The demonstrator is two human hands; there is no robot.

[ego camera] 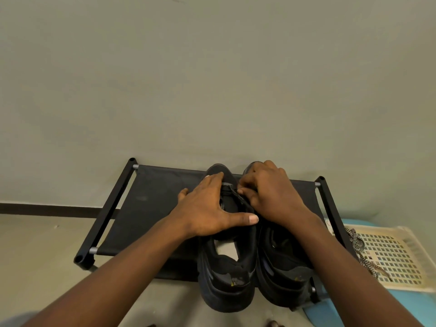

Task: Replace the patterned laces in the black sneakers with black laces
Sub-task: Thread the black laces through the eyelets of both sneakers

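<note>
Black chunky sneakers (226, 286) side by side, right half of black fabric shoe-rack shelf (153, 204); long axes front-to-back, toes to grey wall (212, 79), heels past front edge. Left hand (207, 208) flat on left shoe, fingers spread; right hand (271, 192) fingers pinch its lacing edge. Beige floor (35, 244).

The sneakers (226, 286) have matt black cloth uppers and thick, dull, rubbery soles. The rack's shelf (151, 204) is matt black fabric, its side bars (111, 208) smooth with a faint sheen, and the tube ends (93, 250) are grey metal. The patterned laces (356, 241) are woven cloth. The tray (401, 256) is cream perforated plastic. The wall (212, 79) looks smooth and matt.
</note>
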